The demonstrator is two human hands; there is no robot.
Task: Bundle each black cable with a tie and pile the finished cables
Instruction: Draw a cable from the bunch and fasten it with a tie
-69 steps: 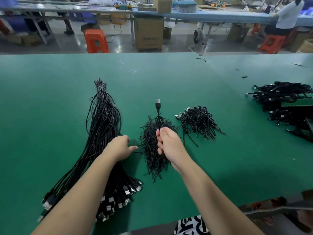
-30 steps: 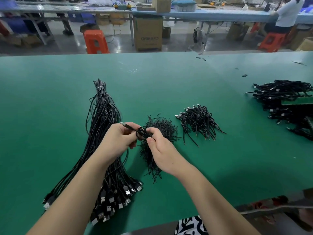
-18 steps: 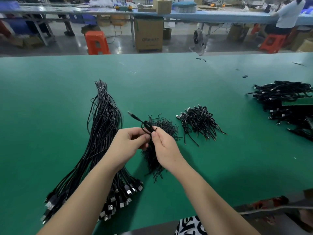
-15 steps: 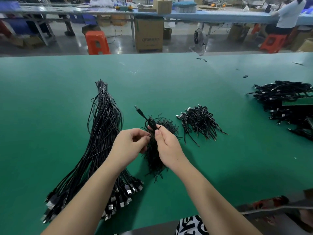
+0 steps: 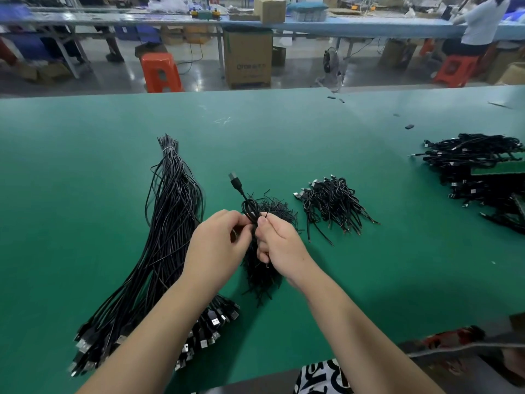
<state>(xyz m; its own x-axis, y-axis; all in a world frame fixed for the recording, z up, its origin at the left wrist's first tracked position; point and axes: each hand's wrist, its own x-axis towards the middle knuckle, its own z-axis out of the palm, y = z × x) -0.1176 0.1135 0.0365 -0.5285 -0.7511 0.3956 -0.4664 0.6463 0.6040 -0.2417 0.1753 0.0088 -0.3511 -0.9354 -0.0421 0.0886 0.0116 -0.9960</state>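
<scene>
Coiled black cable held above the heap of ties, USB plug sticking up and away. Pinched at the waist of the coil by right hand thumb and fingers, a tie end poking out; gripped from the other side by left hand, fingers curled. Finished pile just right; loose cables left. Risk: coil springing open if either pinch slackens before the twist locks.

Two bare forearms, no sleeves, left grip, right grip, black-and-white patterned garment below
</scene>
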